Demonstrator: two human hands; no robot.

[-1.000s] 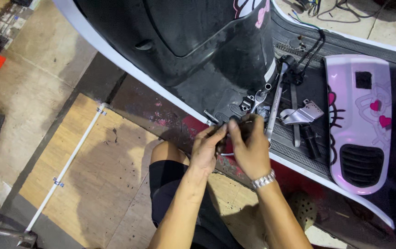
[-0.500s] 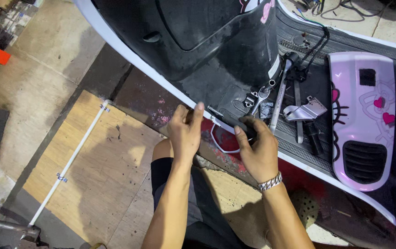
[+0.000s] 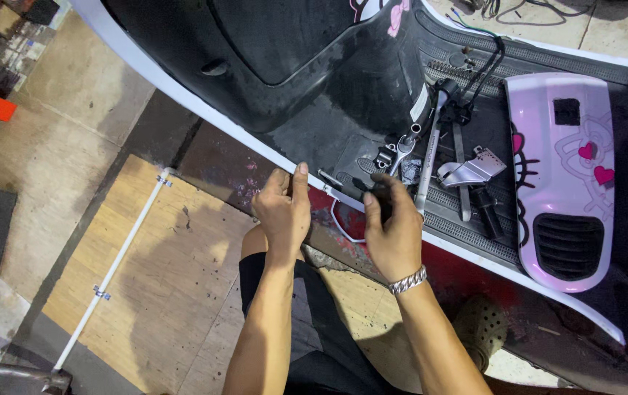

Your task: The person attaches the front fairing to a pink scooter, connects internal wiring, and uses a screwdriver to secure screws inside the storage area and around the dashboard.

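2 hands worked at the near edge of the scooter footboard. The right hand was clamped on a small black part with a thin white cable loop hanging at its 7 o'clock. The left hand lay flat, fingers together, thumb against the white trim strip. The part looked light, stiff and easy to pinch by its body; the loop looked springy and better left alone. Wrenches lay at the right hand's 12 o'clock, a pink panel at 3.
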